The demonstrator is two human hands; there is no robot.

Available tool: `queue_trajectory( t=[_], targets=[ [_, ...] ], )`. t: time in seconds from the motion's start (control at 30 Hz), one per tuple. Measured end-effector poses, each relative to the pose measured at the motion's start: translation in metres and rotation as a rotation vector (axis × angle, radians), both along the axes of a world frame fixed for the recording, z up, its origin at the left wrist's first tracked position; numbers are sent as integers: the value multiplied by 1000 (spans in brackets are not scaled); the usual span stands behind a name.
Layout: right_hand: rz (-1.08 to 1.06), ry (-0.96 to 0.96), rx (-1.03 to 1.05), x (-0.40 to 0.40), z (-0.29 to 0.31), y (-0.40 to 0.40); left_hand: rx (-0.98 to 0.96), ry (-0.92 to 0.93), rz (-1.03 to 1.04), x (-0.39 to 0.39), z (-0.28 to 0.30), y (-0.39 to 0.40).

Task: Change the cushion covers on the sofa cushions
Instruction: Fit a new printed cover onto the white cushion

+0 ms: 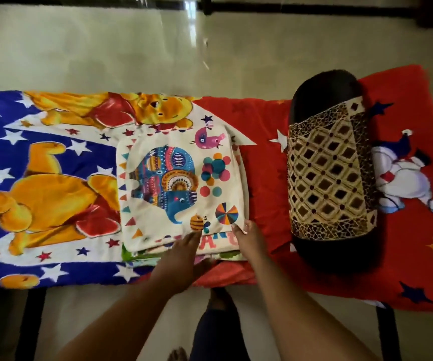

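A stack of folded cream cotton cushion covers printed with a patterned blue elephant, a pink bird and coloured dots (181, 183) lies in the middle of a bench spread with a bright cartoon bedsheet of blue, red and white with stars and yellow bears (53, 157); to the right, well apart from the stack, rests a dark bolster cushion wrapped in a brown and gold diamond-patterned cover (330, 175), lying across the red part of the sheet.

The person stands at the near edge; the left hand (181, 259) lies flat on the near edge of the top cover, fingers straight and pressing lightly, gripping nothing; the right hand (249, 235) touches the near right corner of the stack, and whether its fingers have pinched under the top layer I cannot tell, as the fingertips sit right at the fabric's edge.

The covers look thin, soft and very light; they will flop and unfold once lifted, so the corners or the open hem seem the sensible places to take hold, both hands spread apart; the bolster appears plump yet yielding, awkward more than heavy, best gripped at its bare dark end.
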State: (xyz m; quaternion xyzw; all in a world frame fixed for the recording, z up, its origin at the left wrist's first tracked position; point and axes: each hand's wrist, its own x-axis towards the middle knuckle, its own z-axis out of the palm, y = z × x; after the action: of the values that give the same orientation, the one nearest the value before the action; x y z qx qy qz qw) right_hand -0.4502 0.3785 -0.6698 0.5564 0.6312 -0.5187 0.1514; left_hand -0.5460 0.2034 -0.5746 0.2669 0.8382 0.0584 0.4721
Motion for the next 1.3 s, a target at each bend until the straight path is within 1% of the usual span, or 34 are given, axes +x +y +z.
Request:
queue_trajectory(
  t=[0.07,0.17,0.27,0.33,0.4,0.5,0.53,0.6,0.63,0.7,0.83,0.93,0.97,1.03,1.1,1.17,1.23,1.3],
  targets=[
    [24,-62,0,-17,-34,21,-47,-28,-63,-9,-30,20],
    [-9,-116,-43,-36,-80,40,-89,-73,-129,-20,-68,40],
    [-59,-200,-98,-46,-116,39,-120,-113,-205,-28,-91,46],
    [-86,-204,-91,-52,-129,34,-136,-126,-226,-35,-97,47],
    [-55,-182,37,-55,-127,32,-148,-124,-217,-44,-98,44],
    [235,-236,336,-59,-108,32,-162,-83,-217,-62,-89,41],
    [292,-210,386,-61,-101,31,-168,-78,-226,-68,-84,41],
    [272,-77,334,-71,-80,28,-167,-60,-237,-79,-72,40],
    [219,0,248,-77,-67,24,-155,-41,-234,-84,-65,39],
    [88,154,11,-91,-36,13,-119,-14,-221,-90,-53,38],
    [-212,394,-213,-117,48,-17,125,85,-106,-101,-14,29],
    [-311,499,-281,-129,116,-35,265,191,4,-114,28,19],
    [-316,532,-264,-131,138,-44,298,222,23,-120,48,13],
    [-324,581,-198,-132,173,-55,394,225,108,-133,85,4],
    [-381,604,-73,-125,207,-72,500,215,185,-145,125,-11],
    [-414,627,83,-115,236,-93,621,210,186,-155,161,-28],
    [-372,623,251,-102,260,-115,748,135,168,-161,193,-39],
    [-274,609,388,-90,282,-141,818,1,118,-162,229,-46]
  ],
)
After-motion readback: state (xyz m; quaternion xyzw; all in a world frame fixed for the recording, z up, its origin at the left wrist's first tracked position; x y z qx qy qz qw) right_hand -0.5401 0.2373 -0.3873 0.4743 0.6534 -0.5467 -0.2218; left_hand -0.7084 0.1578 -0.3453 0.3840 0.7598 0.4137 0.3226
